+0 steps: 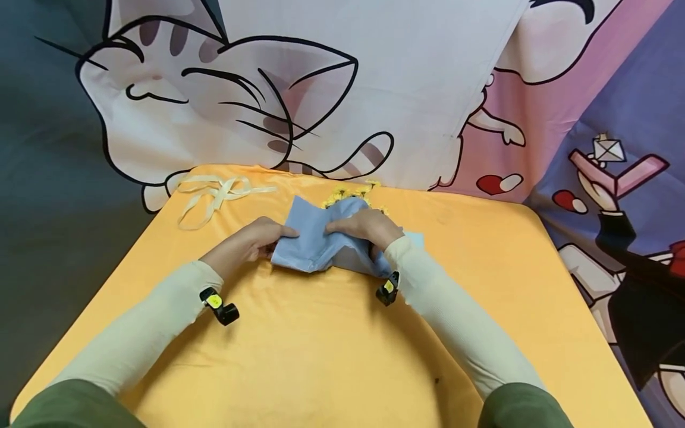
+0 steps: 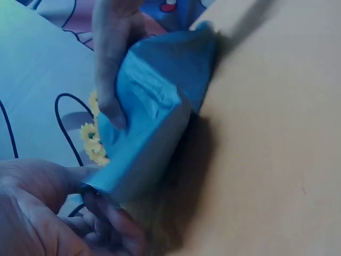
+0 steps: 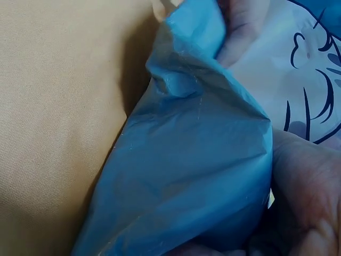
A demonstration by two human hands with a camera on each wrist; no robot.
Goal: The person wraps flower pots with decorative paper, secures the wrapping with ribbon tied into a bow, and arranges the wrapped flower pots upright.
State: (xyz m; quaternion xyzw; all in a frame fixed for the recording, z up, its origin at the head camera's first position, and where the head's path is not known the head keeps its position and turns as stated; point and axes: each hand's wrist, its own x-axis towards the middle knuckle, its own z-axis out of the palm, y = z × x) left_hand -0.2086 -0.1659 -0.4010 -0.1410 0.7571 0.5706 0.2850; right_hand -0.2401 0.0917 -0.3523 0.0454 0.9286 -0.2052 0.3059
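Your left hand [image 1: 259, 238] pinches the left edge of the blue wrapping paper [image 1: 314, 245]; your right hand [image 1: 369, 227] clamps it farther right, thumb on top — both grips closed on it. Paper's creased, over the desk's [image 1: 299, 345] far half, yellow flowers [image 1: 342, 194] just behind — pale ribbon [image 1: 218, 195] loosely looped, far left.

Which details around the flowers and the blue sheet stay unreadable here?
- Lower part of the yellow flowers: head view, behind the blue sheet.
- Most fingertips of the right hand: head view, hidden by the sheet and the hand itself.
- Part of the left hand: left wrist view, cut off by the frame edge.
- Dark speck: head view, too small to identify.
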